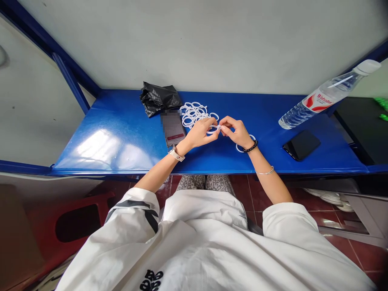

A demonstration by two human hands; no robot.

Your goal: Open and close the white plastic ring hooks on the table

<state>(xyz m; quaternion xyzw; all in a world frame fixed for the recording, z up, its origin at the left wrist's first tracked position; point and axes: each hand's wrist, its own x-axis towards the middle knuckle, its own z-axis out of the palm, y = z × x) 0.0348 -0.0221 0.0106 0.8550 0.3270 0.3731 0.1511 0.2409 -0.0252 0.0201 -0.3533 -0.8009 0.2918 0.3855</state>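
Both my hands meet over the middle of the blue table, pinching one white ring that looks like a thin band or hair tie. My left hand is closed on its left part, while the fingertips of my right hand grip the small joint at its right end. Behind my left hand lies a loose pile of similar white rings. Another single white ring rests on the table beneath my right wrist, partly hidden by it.
A crumpled black plastic bag and a phone lie left of the pile. Toward the right are a tilted-looking water bottle and a black phone. A pale wall rises behind the table.
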